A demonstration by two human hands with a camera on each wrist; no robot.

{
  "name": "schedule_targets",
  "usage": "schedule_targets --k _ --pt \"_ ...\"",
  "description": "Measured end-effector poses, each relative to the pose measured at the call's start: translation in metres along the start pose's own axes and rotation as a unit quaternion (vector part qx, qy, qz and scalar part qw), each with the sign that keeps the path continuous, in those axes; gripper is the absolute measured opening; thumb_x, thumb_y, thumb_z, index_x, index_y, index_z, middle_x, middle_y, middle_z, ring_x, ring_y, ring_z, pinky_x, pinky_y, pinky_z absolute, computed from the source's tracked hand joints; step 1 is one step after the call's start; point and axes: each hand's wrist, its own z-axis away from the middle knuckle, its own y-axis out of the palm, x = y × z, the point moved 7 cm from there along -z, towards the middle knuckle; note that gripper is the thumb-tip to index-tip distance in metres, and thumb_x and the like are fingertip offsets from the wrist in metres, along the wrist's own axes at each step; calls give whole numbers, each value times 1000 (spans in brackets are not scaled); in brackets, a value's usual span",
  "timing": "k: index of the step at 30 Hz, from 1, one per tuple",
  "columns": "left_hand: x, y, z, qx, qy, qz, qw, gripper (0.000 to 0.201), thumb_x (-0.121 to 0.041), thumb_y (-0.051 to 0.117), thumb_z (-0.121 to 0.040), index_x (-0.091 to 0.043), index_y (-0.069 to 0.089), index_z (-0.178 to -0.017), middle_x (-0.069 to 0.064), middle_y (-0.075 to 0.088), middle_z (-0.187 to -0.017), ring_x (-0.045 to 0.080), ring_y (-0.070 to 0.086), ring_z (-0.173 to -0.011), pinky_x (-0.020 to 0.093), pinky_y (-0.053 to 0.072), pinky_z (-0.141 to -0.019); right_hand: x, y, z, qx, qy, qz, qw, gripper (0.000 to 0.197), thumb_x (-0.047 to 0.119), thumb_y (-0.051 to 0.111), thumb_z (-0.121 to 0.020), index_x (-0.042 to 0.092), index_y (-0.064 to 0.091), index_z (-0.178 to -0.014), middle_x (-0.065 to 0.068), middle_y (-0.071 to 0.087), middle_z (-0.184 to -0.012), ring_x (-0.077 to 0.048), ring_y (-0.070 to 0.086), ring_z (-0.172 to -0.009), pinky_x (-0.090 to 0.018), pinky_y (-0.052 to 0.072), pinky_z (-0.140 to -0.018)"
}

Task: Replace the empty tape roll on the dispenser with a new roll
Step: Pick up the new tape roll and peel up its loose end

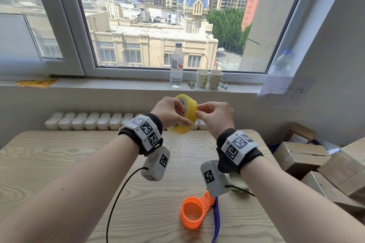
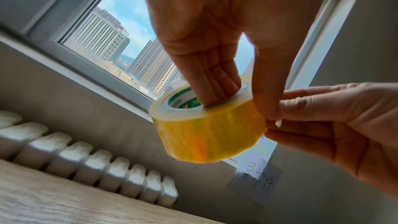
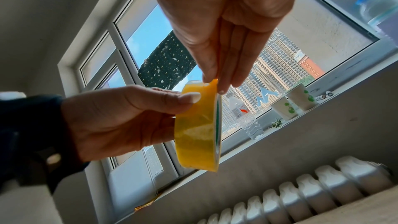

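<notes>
A full roll of yellow tape (image 1: 186, 116) (image 2: 210, 130) (image 3: 199, 130) is held up above the far end of the wooden table (image 1: 59, 163). My left hand (image 1: 169, 111) (image 2: 215, 83) grips it, fingers pushed into the core and thumb on the outer face. My right hand (image 1: 214, 117) (image 3: 217, 76) pinches the roll's outer edge between thumb and fingertips. The orange dispenser (image 1: 194, 212), with a round drum and a blue part beside it, lies on the table near me, under my right wrist. A greenish object (image 1: 238, 184) is mostly hidden behind my right wrist.
A white radiator (image 1: 88, 121) runs behind the table. On the sill stand a water bottle (image 1: 176, 65), two paper cups (image 1: 209, 79) and a second bottle (image 1: 282, 64). Cardboard boxes (image 1: 316, 162) are stacked to the right. A handwritten paper note (image 1: 284, 92) hangs on the wall.
</notes>
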Motion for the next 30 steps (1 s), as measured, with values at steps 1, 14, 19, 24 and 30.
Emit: schedule_targets --k 1,14,19,24,30 --pt "-1 1 0 0 2 -6 1000 33 -16 87 -58 -18 58 -73 -4 59 -68 9 54 -61 20 44 -56 -1 0 0 -2 0 2 1000 15 15 76 -76 14 76 -91 -3 75 -87 -12 69 -83 -24 53 -87" --pt "-5 -3 0 -27 16 -6 999 34 -19 89 -55 -20 58 -69 -5 58 -68 9 53 -62 25 47 -61 -3 -2 -4 -8 13 -14 1000 11 19 75 -78 20 73 -88 3 72 -79 -13 68 -80 -25 52 -82" --pt "-8 1 4 -16 45 11 999 31 -10 86 -58 -18 59 -71 -1 62 -71 12 55 -65 27 52 -67 -24 10 -13 64 137 -164 975 32 29 69 -84 2 67 -102 -11 71 -90 -17 67 -74 -35 55 -84" --pt "-7 7 4 3 56 16 998 31 -15 87 -58 -16 61 -75 -3 63 -71 9 56 -64 23 50 -67 -28 13 -14 110 190 -221 950 18 26 68 -84 9 62 -86 -8 67 -81 -16 62 -72 -28 47 -71" --pt "10 -18 1 -31 24 -92 995 60 -14 85 -58 -20 51 -107 3 52 -104 17 56 -96 27 49 -82 -32 12 -7 148 225 -234 934 31 18 65 -87 -1 61 -111 -9 62 -85 -20 58 -74 -30 49 -67"
